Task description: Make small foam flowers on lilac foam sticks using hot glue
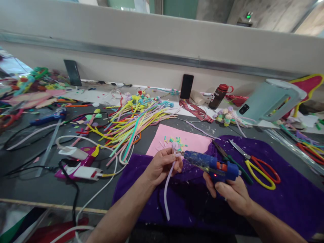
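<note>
My left hand (162,166) pinches a pale lilac pipe cleaner (167,189) near its curled top, and the stem hangs down over the purple cloth (283,195). My right hand (231,194) grips a blue hot glue gun (211,163), whose nozzle points left and almost touches the top of the pipe cleaner. Both hands hover above the cloth, just in front of a pink sheet (164,136) strewn with small coloured scraps.
Scissors with red and yellow handles (260,167) and green-handled pliers (231,158) lie on the cloth to the right. A heap of coloured pipe cleaners (131,123) fills the table's middle. Cables and chargers (76,162) lie left. A pale kettle (270,99), bottle (219,96) and phone (186,86) stand behind.
</note>
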Demonstrator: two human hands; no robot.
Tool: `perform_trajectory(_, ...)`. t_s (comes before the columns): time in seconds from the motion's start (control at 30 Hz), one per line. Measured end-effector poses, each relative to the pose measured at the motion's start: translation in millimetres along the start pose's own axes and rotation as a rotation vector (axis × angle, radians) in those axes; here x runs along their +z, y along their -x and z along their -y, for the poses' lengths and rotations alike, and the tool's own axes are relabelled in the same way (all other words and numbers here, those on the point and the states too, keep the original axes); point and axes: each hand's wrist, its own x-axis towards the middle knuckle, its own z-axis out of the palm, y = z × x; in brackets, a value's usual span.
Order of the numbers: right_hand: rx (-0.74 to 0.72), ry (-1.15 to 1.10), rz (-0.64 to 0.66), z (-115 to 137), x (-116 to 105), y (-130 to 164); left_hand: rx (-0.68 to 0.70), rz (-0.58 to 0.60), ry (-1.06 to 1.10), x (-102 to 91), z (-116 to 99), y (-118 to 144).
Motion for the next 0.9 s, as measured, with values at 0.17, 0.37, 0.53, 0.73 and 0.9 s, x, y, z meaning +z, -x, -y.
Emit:
perform_trajectory(0.17, -0.007, -0.031, -0.040, -2.0, -0.9, -1.4, -0.028, 0.014, -0.043, -0.4, -2.1, -0.2)
perform_trajectory(0.37, -0.015, -0.011, -0.030, -1.1, -1.5, -1.5, -0.038, 0.028, -0.060, -2.0, -1.6, -0.2)
perform_trajectory(0.53, -0.015, -0.009, -0.026, 0.5, -2.1, -2.5, -0.039, 0.012, -0.071, -4.1, -0.8, -0.2)
perform_trajectory(0.73, -0.013, 0.012, -0.012, -0.4, -2.5, -0.8, -0.035, 0.007, -0.061, -4.8, -0.1, -0.1)
perform_trajectory(0.9, -0.017, 0.008, -0.021, -0.7, -2.7, -0.1, -0.016, 0.008, -0.066, -4.0, -0.2, 0.0)
